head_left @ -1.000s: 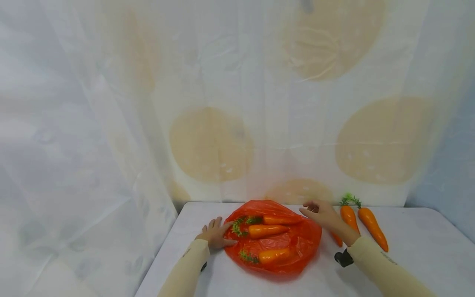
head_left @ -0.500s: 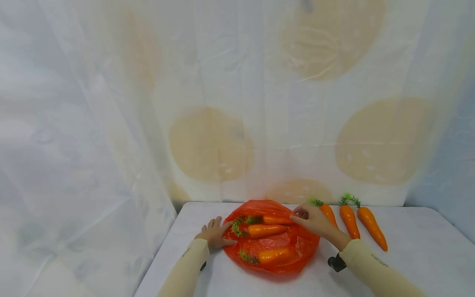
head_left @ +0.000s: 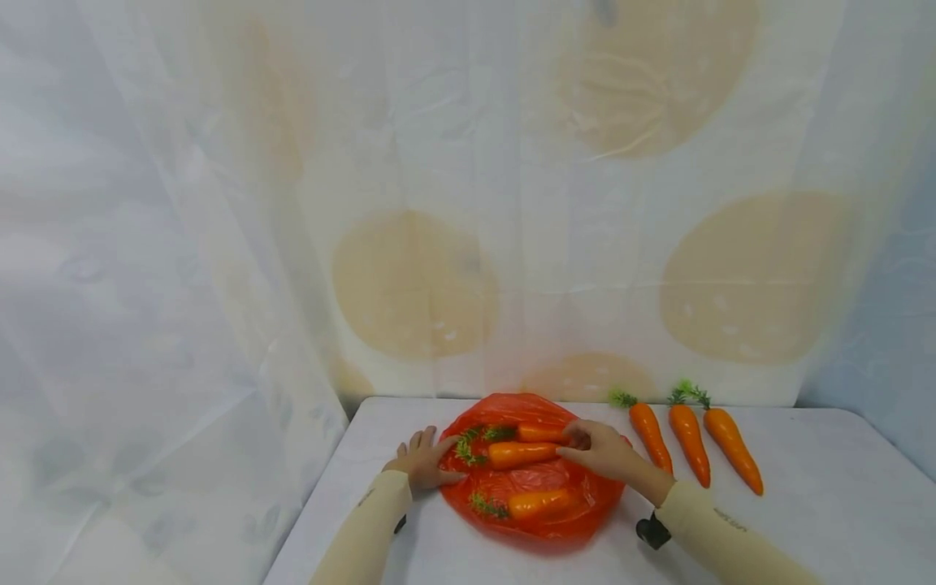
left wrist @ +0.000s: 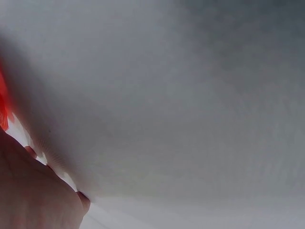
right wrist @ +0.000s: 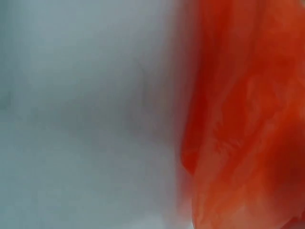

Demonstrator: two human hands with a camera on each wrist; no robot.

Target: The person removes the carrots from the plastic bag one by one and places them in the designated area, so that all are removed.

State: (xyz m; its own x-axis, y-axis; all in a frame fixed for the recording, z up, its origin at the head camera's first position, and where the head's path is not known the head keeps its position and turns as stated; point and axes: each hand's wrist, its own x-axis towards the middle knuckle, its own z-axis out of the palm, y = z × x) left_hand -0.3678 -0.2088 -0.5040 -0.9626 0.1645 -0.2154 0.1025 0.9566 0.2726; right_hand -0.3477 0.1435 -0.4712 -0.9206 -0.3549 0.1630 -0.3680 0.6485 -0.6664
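A red plastic bag (head_left: 526, 532) lies spread on the table, with three orange carrots showing on it: an upper one (head_left: 537, 433), a middle one (head_left: 521, 455) and a lower one (head_left: 537, 504). My left hand (head_left: 422, 463) rests at the bag's left edge, fingers spread, thumb side on the red plastic; the left wrist view shows part of this hand (left wrist: 38, 191). Over the right ends of the upper two carrots is my right hand (head_left: 603, 453), thumb and fingers apart and bent, its thumb at the middle carrot's tip. The right wrist view has only the bag (right wrist: 248, 114) and white surface.
Three more carrots lie side by side on the white table (head_left: 812, 463), right of the bag: one (head_left: 651, 435) nearest it, a second (head_left: 690, 443) and a third (head_left: 734, 449). A patterned curtain hangs behind the table.
My right hand has moved left and slightly down, from beside the bag's right edge to the carrots' tips, uncovering the nearest loose carrot. My left hand has stayed in place.
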